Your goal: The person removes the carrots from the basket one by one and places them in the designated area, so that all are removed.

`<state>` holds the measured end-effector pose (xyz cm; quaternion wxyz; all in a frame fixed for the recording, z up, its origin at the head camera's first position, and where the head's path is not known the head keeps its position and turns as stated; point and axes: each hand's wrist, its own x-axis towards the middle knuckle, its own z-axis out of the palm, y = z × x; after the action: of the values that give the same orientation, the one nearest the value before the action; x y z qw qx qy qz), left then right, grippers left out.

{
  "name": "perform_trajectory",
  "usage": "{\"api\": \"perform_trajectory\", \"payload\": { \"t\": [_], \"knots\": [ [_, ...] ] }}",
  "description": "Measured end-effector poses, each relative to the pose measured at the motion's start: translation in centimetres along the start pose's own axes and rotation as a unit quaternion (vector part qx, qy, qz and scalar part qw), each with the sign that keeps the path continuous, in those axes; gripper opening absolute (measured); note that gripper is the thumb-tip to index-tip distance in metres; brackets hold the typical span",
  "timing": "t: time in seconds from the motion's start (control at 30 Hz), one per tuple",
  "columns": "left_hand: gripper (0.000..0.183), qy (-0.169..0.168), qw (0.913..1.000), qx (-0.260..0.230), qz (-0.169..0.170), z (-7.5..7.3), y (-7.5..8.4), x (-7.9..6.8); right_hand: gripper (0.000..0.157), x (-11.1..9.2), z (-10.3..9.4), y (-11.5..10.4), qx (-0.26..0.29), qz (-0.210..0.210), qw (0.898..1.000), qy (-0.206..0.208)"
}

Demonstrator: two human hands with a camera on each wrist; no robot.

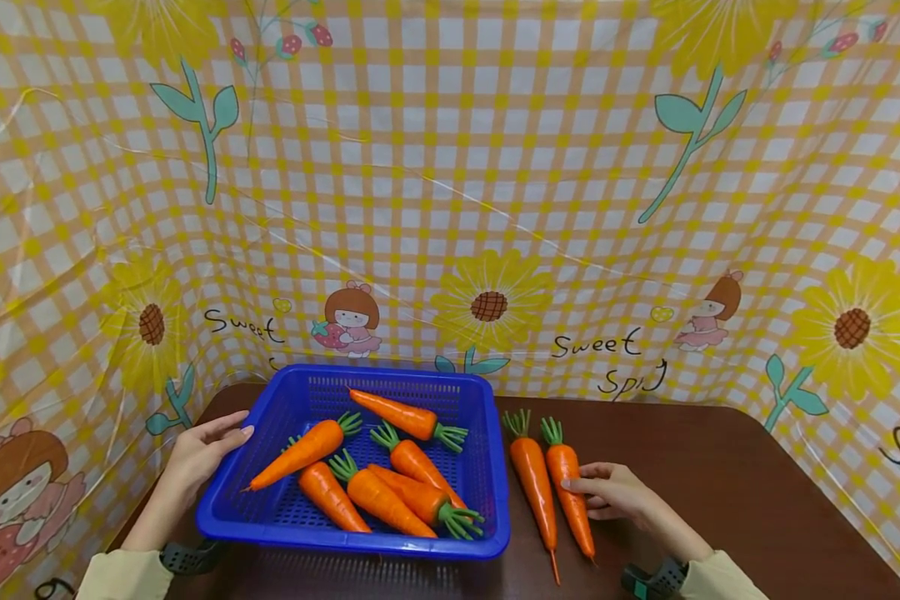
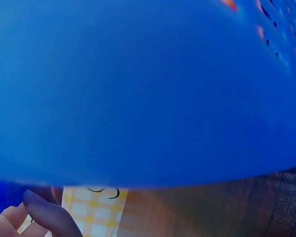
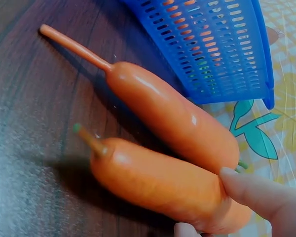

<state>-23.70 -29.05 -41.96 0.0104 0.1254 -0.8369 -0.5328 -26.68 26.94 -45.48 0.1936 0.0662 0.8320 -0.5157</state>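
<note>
Outer carrot (image 1: 576,507) is right of the basket, green top toward the back cloth, thin tip toward the person; can't tell if it's fully down on the surface or slightly raised. Right hand (image 1: 617,492) has it pinched, thumb on top and fingers along the far side, opened only about as wide as the carrot. Inner carrot (image 1: 534,483) lies just beside it on the left, same direction, longer thin tip, between it and the basket. Blue basket (image 1: 352,543), slotted walls and floor, sits left of both, six carrots in it, all orange with green tops. One lies crosswise by the far wall (image 1: 397,413), greens to the right; one at left (image 1: 300,455) slants over a partly covered one (image 1: 332,497), its tip close to the left wall; the other three bunch center to right near the front, overlapping, one with its greens (image 1: 461,522) at the front right. Left hand (image 1: 206,454) is on the basket's left rim, nearly closed, thumb and fingers holding the edge. Dark wristbands on both arms, light sleeves. Dark brown surface (image 1: 720,483) underneath. Yellow checked cloth (image 1: 495,167) with sunflowers, girl figures and "Sweet" lettering hangs behind and on both sides.
</note>
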Motion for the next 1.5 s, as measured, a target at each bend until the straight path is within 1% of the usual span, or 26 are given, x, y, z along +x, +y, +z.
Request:
{"api": "perform_trajectory", "payload": {
  "t": [0.13,0.7,0.97,1.3,1.5],
  "knots": [
    [0.065,-0.001,1.0,-0.003,0.001,0.1,0.06,0.1,0.07,-0.2,-0.02,0.08,-0.006,0.01,1.0,-0.006],
    [0.065,0.0,0.9999,-0.011,-0.005,0.19,-0.24,0.19,0.073,-0.31,0.12,-0.34,-0.007,0.004,1.0,-0.009],
    [0.065,0.002,0.9999,-0.015,-0.003,0.13,-0.33,0.23,0.067,-0.26,0.22,-0.58,-0.028,-0.007,1.0,-0.011],
    [0.064,0.004,0.9999,-0.014,-0.003,0.18,-0.24,0.19,0.068,0.05,-0.15,-0.36,-0.029,-0.002,0.999,-0.012],
    [0.063,0.006,0.9999,-0.009,-0.001,0.15,-0.22,0.15,0.065,-0.3,-0.6,-0.5,-0.026,-0.009,1.0,-0.012]
  ]
}}
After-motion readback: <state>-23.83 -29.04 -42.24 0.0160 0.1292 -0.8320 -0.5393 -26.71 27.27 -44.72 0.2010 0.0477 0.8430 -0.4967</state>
